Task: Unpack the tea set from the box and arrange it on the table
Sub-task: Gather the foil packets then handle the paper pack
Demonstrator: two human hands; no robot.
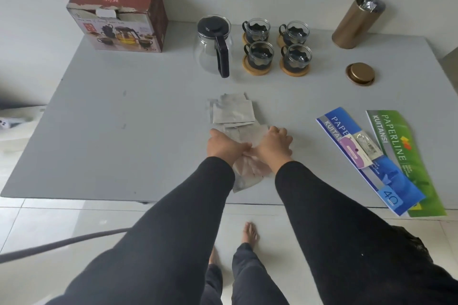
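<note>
Both hands sit w/ wrists crossed or touching at table centre, on a heap of flat grey-silver paper sheets. Left hand presses down on the sheets' near part, fingers curled toward the right wrist, pinching crumpled paper. Right hand lies on the sheets' right edge, fingers bent down; whether it grips or just presses, can't tell. More pinkish crumpled paper shows under the wrists toward 6 o'clock.

Tea set is well apart from the hands, toward 12 o'clock: clear glass teapot w/ black lid and handle upright, handle facing the person. Just beside it at 3 o'clock, four small glass cups in black holders, 2x2, each on a round wooden coaster.

Red-brown cardboard box w/ tea set photo stands at 10–11 o'clock, far corner of the grey table. Gold cylindrical tin at 1–2 o'clock, open, its gold round lid lying apart nearer. Blue receipt book and green receipt book at 3–4 o'clock, small packets on the blue one.
</note>
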